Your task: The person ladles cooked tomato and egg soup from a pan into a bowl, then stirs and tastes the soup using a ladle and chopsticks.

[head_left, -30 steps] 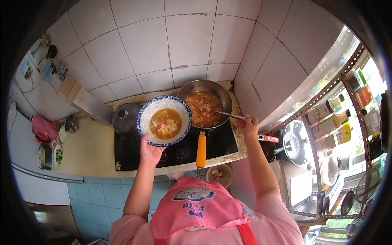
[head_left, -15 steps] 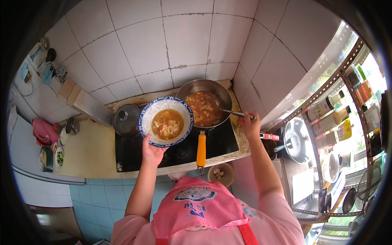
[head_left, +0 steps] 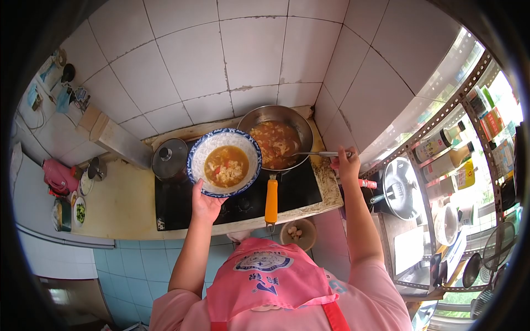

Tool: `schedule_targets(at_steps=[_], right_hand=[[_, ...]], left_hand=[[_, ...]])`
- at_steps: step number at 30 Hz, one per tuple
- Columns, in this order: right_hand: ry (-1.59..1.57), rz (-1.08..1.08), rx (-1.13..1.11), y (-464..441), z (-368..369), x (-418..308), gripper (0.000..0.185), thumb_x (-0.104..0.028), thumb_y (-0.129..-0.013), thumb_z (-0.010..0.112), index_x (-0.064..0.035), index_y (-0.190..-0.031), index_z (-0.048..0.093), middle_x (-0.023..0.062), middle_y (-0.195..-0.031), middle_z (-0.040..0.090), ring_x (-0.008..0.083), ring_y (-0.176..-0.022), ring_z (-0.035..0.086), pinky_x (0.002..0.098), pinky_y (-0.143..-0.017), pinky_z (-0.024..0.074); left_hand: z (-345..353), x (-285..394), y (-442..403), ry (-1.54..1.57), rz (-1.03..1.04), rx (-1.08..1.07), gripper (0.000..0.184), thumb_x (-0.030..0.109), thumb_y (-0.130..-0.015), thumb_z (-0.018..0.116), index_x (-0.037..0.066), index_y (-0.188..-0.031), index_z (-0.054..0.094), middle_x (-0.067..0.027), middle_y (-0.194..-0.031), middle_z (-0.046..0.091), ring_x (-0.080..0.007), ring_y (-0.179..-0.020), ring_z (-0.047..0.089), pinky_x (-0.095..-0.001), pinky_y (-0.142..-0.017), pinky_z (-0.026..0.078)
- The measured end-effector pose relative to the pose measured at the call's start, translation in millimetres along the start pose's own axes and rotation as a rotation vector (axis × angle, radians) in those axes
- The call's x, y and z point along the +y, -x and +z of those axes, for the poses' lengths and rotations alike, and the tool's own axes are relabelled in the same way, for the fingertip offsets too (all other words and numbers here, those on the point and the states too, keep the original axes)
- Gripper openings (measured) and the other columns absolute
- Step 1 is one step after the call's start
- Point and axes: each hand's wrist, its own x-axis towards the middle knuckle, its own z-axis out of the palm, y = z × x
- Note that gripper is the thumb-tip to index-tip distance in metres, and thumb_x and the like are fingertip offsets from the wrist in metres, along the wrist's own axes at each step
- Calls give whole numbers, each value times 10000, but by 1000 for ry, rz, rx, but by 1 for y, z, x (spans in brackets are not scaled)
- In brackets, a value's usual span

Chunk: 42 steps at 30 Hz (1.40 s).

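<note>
My left hand [head_left: 207,204] grips the near rim of a blue-and-white patterned bowl [head_left: 196,165], thumb on the inside edge. Orange-brown soup [head_left: 226,166] with pale egg-like pieces and red bits partly fills it. The bowl is held above the black stovetop, just left of a steel frying pan [head_left: 303,124] with a yellow handle [head_left: 271,201]. More of the same soup lies in the pan. My right hand [head_left: 346,164], right of the pan, is closed around the handle of a metal utensil [head_left: 317,153]. Its working end dips into the soup, so its kind is hidden.
A lidded dark pot [head_left: 169,157] stands left on the black stovetop [head_left: 298,199]. Small dishes, one with chopped greens [head_left: 80,212], sit on the left counter. Spice bottles [head_left: 439,144] and a hanging pan [head_left: 401,190] line the right rack. Below is a bin [head_left: 298,234].
My right hand has moved right, and the utensil's handle now lies flatter across the pan's right rim. My left hand and the bowl stay almost still.
</note>
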Motion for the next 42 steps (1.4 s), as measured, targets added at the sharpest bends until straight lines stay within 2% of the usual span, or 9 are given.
schedule_targets(at_steps=[4,6,9,13,20,23,25,34,42], right_hand=[[-19,-260,-70,12,6,11,208,-184,-904,624,4,-929,539,107,-686,624,162,-586,634,267,-495,501],[190,-421,-140,24,2,0,149,-137,-908,612,-7,-952,553,88,-726,619,161,-660,640,275,-567,494],[291,-589,-102,31,1,-9,131,-124,-908,607,-14,-958,557,82,-703,602,146,-623,594,279,-583,466],[286,-617,-62,40,1,-18,128,-123,-905,612,-21,-964,561,82,-682,588,139,-590,533,277,-564,444],[274,-558,-39,38,11,12,138,-134,-905,619,-19,-958,562,70,-658,572,117,-584,499,263,-554,426],[245,-437,-63,35,16,24,145,-157,-924,597,-26,-957,546,93,-754,652,155,-692,643,264,-647,498],[-54,-212,-22,29,21,37,153,-172,-933,586,-30,-961,536,102,-795,643,176,-705,654,267,-646,516],[-395,114,42,9,10,50,200,-182,-931,587,-30,-987,470,148,-771,615,229,-670,658,332,-620,566],[-288,61,27,8,8,52,188,-168,-926,591,-19,-963,483,132,-782,612,203,-676,653,309,-621,564]], left_hand=[[1,0,0,-5,0,-3,603,443,-881,477,78,-1353,389,-134,-1325,499,-299,-1168,534,-432,-903,501],[0,0,0,-4,-1,1,604,443,-880,478,78,-1352,389,-133,-1327,498,-298,-1169,534,-433,-905,500],[-2,0,-1,-3,-9,-2,607,443,-880,479,77,-1355,385,-133,-1332,494,-299,-1177,527,-438,-916,493],[-5,-1,-3,1,-7,6,606,440,-882,475,79,-1359,380,-135,-1340,486,-303,-1193,515,-448,-934,481],[-6,-2,-4,7,-8,19,599,433,-880,476,82,-1357,384,-133,-1341,487,-303,-1197,513,-458,-937,477],[-1,-2,-1,2,3,18,595,435,-881,477,82,-1352,392,-132,-1335,492,-300,-1191,517,-454,-931,482],[-1,-2,-1,6,5,17,595,438,-881,480,82,-1350,395,-131,-1331,495,-298,-1187,520,-453,-928,484],[1,-1,1,2,5,38,597,448,-873,498,86,-1339,406,-126,-1314,508,-291,-1173,529,-444,-917,490],[-2,-1,0,-8,9,37,609,461,-861,511,91,-1334,412,-124,-1314,509,-285,-1167,533,-435,-913,492]])
